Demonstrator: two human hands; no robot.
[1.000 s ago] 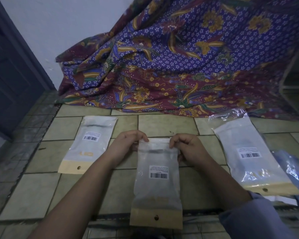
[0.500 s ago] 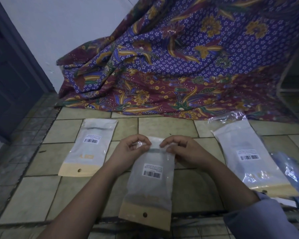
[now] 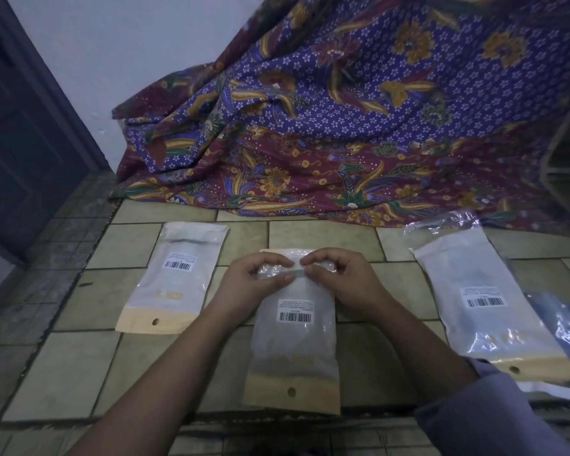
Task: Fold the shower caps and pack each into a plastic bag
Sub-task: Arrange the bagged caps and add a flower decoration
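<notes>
The plastic bag (image 3: 295,343) has swung straight, its card end toward the near edge of the tiled floor (image 3: 66,373); left hand (image 3: 254,286) and right hand (image 3: 348,286) now meet at its far mouth, fingertips clamped on the flap, probably to seal it

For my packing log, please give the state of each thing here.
Middle plastic bag: top edge pinched by both hands.
Left plastic bag: lying flat, untouched.
Right plastic bag: lying flat, untouched.
Left hand: pinching that top edge.
Right hand: pinching it too.
Batik cloth: draped, crumpled.
</notes>
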